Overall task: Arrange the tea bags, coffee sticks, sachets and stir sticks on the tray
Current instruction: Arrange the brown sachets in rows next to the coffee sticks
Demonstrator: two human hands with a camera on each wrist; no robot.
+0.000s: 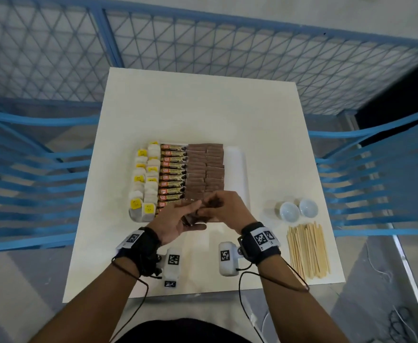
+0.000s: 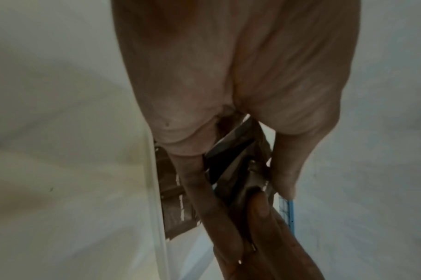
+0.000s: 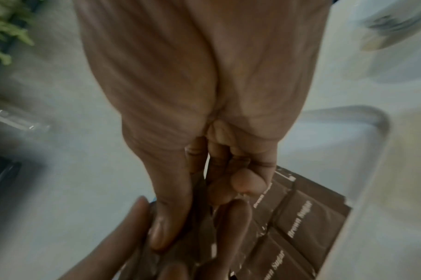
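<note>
On the white tray (image 1: 235, 167), tea bags (image 1: 144, 179) with yellow tags fill the left. Beside them lies a column of coffee sticks (image 1: 173, 174), then two columns of brown sugar sachets (image 1: 205, 169) (image 3: 308, 223). The tray's right strip is bare. Over the tray's near edge, my left hand (image 1: 185, 216) (image 2: 240, 174) lies palm up, holding a small stack of brown sachets (image 1: 194, 220) (image 2: 231, 151). My right hand (image 1: 210, 206) (image 3: 204, 204) reaches into that stack and pinches a sachet between thumb and fingers. The wooden stir sticks (image 1: 308, 251) lie in a pile on the table at the front right.
Two small white cups (image 1: 288, 211) (image 1: 308, 207) stand on the table right of the tray, just behind the stir sticks. The table (image 1: 203, 107) is white and square, with blue slatted chairs (image 1: 29, 174) on both sides and a blue mesh fence behind.
</note>
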